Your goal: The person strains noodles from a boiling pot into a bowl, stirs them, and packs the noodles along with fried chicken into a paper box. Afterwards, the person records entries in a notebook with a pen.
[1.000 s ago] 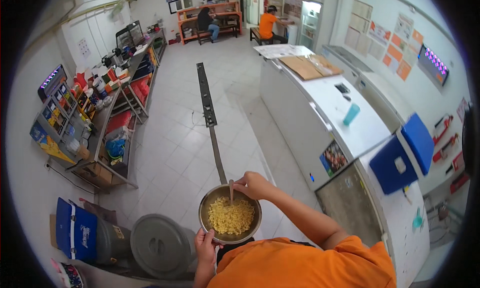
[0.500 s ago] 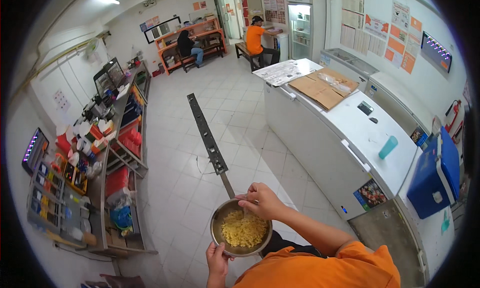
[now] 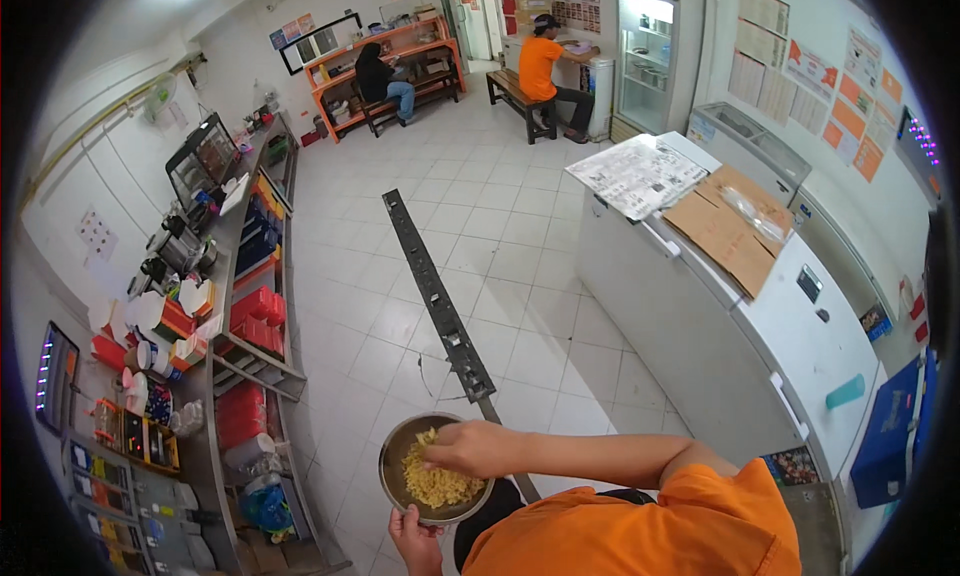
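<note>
Low in the picture, my left hand [image 3: 415, 539] grips the near rim of a round metal bowl [image 3: 392, 456]. Inside the bowl lies a heap of small yellow food pieces [image 3: 445, 486]; their exact kind does not show. My right hand [image 3: 478, 448] reaches in over the far right side of the bowl, fingers bent and closed down at the food. What it pinches, if anything, is hidden behind the knuckles.
A long dark strip [image 3: 440, 296] on a grey bar stretches ahead of the bowl. Shelving with red boxes [image 3: 255, 321] lines the left. On the right stands a white chest freezer [image 3: 660, 306] bearing cardboard [image 3: 730, 226], a teal cup [image 3: 845, 392] and a blue cooler [image 3: 890, 446]. Two people sit far back.
The view has turned to the left. In the picture the bowl has shifted left, and my right hand has gone from the bowl's far rim down into it, over the food.
</note>
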A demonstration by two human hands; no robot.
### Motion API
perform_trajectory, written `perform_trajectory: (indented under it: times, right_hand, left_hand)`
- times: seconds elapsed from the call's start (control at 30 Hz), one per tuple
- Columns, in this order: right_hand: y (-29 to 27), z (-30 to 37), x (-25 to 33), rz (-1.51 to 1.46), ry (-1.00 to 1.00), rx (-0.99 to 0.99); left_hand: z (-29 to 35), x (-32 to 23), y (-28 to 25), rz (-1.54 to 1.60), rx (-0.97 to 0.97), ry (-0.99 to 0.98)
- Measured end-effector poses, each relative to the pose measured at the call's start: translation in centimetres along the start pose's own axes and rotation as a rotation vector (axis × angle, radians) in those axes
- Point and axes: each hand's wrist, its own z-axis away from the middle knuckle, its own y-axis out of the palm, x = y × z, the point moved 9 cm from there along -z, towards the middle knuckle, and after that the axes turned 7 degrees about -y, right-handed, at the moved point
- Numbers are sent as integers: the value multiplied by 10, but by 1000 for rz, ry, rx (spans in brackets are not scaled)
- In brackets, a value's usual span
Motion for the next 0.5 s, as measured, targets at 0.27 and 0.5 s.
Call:
perform_trajectory:
  times: [0.27,0.5]
  right_hand:
    - [-22,-90,-239,-180,739,-55]
    - [-70,-145,-424,-73,677,-280]
  left_hand:
    - [-210,-87,25,-82,-31,24]
    - [-405,-149,111,-158,70,-110]
